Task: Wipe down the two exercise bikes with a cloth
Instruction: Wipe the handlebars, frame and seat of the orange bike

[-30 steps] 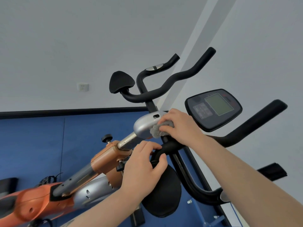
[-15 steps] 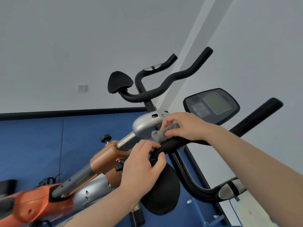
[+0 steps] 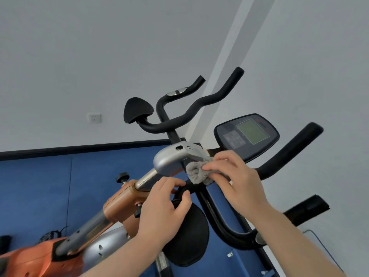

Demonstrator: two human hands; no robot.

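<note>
An orange and silver exercise bike (image 3: 123, 202) fills the middle of the head view, with black handlebars (image 3: 201, 108) and a console (image 3: 247, 134) with a green screen. My right hand (image 3: 233, 180) presses a small grey cloth (image 3: 196, 172) against the black bar just under the silver stem cover (image 3: 169, 160). My left hand (image 3: 165, 212) grips the black bar below the cloth, above a black elbow pad (image 3: 189, 236). Only one bike is clearly visible.
The bike stands on a blue floor (image 3: 40, 186) near a room corner with pale walls and a black skirting board (image 3: 79, 149). A wall socket (image 3: 94, 117) is at the left. A second elbow pad (image 3: 137, 111) sits higher up.
My right hand has slid the cloth to the right and down along the bar, off the silver cover. My left hand keeps its hold on the bar.
</note>
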